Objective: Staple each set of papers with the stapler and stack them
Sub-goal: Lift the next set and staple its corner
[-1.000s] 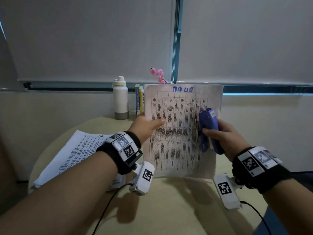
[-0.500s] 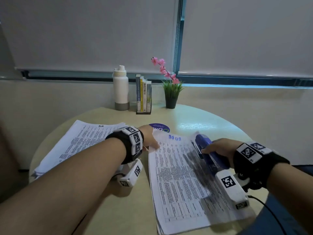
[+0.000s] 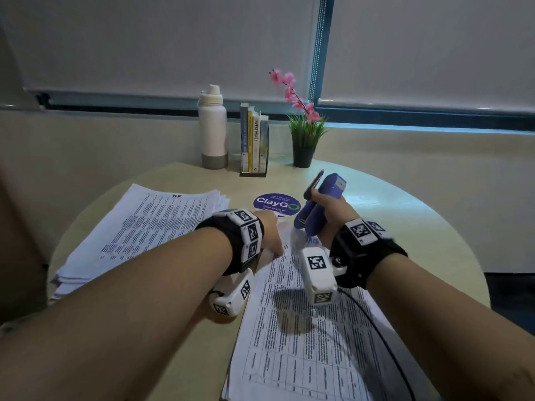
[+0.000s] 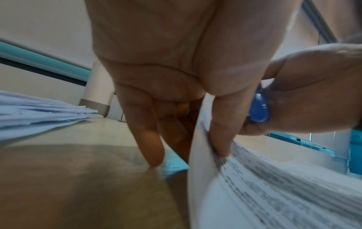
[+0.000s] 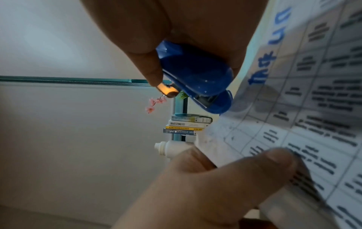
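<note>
The right hand [image 3: 330,211] grips the stapler [image 3: 320,208], nose toward 12 o'clock. The left hand [image 3: 270,230] fingers [image 4: 220,131] pinch the paper set [image 3: 312,342] on the tabletop [image 3: 405,227].

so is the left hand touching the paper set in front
Touching. The left wrist view shows the left hand pinching the lifted corner of the paper set, thumb on top and fingers beneath; the right wrist view shows the thumb pressed on the sheet.

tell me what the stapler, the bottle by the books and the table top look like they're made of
Stapler: looks like glossy blue plastic, with a metal strip at its mouth, judging by highlights in the right wrist view.
Bottle: matte off-white body with a duller grey base band; probably coated metal, though plastic is possible.
Table top: smooth pale beige with a soft sheen, likely laminate.
</note>
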{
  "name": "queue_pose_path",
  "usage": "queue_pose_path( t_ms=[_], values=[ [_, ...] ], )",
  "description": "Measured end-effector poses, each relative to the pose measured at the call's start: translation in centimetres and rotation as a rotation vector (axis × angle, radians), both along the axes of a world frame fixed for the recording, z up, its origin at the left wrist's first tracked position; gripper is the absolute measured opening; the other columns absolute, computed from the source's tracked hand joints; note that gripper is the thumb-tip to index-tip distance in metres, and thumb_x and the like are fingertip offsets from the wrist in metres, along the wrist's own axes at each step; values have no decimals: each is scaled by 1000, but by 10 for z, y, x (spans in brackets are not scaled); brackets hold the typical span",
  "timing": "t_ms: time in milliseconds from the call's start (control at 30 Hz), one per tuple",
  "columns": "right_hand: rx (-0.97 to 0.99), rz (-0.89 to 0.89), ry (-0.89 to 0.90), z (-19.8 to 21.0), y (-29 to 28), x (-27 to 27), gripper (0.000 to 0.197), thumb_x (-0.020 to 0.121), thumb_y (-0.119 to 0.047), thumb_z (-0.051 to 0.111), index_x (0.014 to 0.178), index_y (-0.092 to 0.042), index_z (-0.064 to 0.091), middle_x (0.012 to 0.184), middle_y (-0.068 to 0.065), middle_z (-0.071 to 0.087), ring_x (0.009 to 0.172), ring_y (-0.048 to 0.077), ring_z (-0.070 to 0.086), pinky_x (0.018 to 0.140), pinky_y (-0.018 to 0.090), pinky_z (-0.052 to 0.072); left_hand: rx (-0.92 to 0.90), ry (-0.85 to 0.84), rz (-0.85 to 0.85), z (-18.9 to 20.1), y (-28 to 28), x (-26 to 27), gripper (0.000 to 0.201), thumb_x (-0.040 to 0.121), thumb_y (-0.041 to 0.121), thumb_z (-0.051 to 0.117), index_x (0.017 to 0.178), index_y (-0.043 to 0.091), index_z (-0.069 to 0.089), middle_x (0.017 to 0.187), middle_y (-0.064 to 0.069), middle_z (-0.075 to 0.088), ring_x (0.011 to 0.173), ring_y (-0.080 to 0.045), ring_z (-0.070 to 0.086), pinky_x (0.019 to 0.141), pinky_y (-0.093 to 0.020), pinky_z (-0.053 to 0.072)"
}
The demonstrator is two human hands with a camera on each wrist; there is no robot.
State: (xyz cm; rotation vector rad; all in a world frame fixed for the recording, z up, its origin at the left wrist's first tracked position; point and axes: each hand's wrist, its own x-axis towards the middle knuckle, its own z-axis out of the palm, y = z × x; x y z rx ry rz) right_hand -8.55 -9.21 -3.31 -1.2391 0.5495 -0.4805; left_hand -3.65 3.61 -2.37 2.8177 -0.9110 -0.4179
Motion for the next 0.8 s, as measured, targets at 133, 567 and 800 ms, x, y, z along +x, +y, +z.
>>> queue_pose_path(
  t_ms=[133,567,800],
  values=[
    [94,24,-34,3,15,11,40,85,-10,62,121,-7,45,88,16,56,78,32,59,86,54,51,-23,24,11,-2,0,3,46,79,30,75,113,6,56,102,-11,62,82,-24,58,73,-31,51],
    [-278,-9,29,-10,16,20,11,87,-21,59,93,-12,56,77,3,61,66,15,57,66,28,49,-73,120,75,-4,8,10,31,80,29,75,92,11,54,72,-3,56,74,-24,58,69,-30,50],
    [-359,39,42,-10,21,20,20,89,-34,57,99,-18,53,80,-2,58,72,14,57,64,25,44,-148,173,42,-6,5,9,42,80,27,75,113,5,60,98,-8,65,88,-25,63,82,-34,55]
  ],
)
